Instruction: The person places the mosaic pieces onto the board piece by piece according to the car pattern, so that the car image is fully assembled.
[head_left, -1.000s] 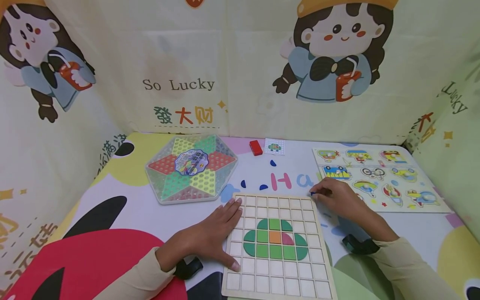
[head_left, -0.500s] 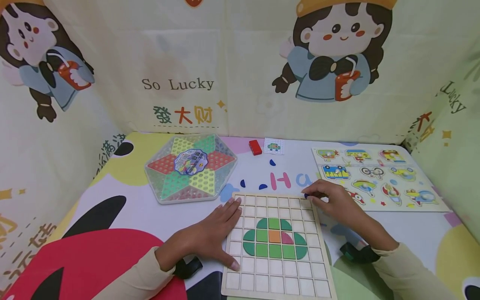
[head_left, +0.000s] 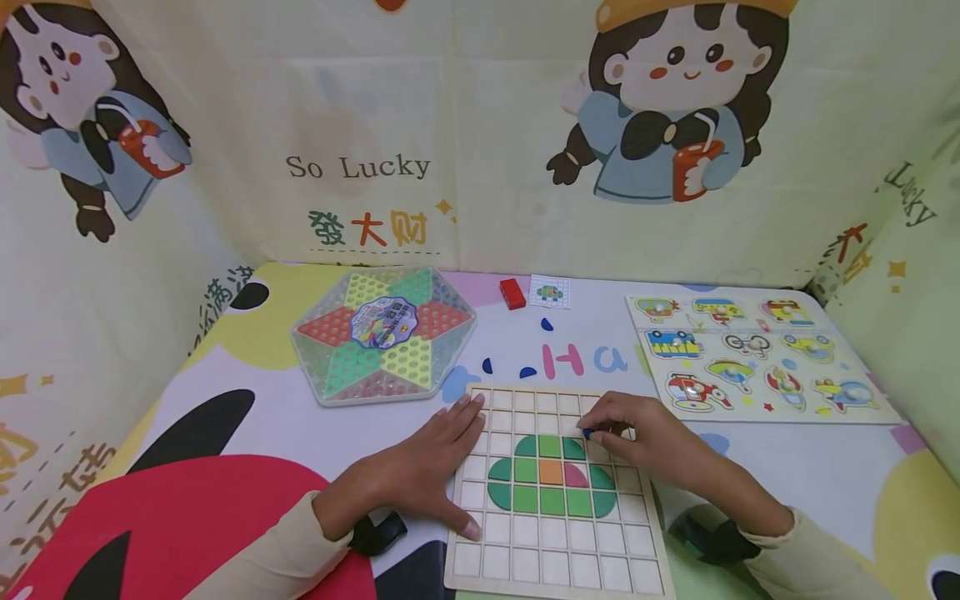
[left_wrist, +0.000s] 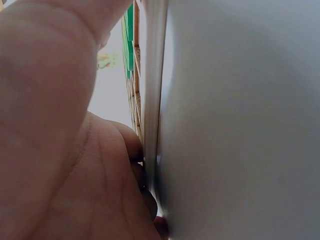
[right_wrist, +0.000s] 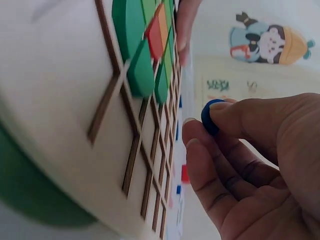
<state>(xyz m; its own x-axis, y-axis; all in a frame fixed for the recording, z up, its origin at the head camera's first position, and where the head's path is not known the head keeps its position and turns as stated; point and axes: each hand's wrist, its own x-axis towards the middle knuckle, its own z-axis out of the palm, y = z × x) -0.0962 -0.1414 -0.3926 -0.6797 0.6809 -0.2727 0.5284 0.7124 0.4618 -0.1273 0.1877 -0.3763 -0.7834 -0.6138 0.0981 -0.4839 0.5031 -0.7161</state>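
A wooden grid board [head_left: 555, 550] lies on the table, with green, orange and pink tiles in its middle cells. My left hand [head_left: 420, 467] rests along the board's left edge, fingers extended and thumb spread toward the near side. In the left wrist view, its palm [left_wrist: 75, 165] is against the board's side. Over the upper right part of the board, my right hand [head_left: 645, 433] pinches a small blue tile [right_wrist: 212, 117] between thumb and fingertips. The pink quarter-round tile [head_left: 576, 475] sits near the green ones, leaving part of its cell bare.
Several blue tiles lie beyond the board, one of them a half-round piece [head_left: 528, 372]. Behind them are a red block [head_left: 512, 294] and a pattern card [head_left: 550, 292]. A hexagonal Chinese checkers set [head_left: 382, 337] lies back left; a vehicle peg puzzle [head_left: 765, 358] lies back right.
My right hand has moved left and nearer with the blue tile, from the board's far right corner to over its cells. My left hand stays where it was.
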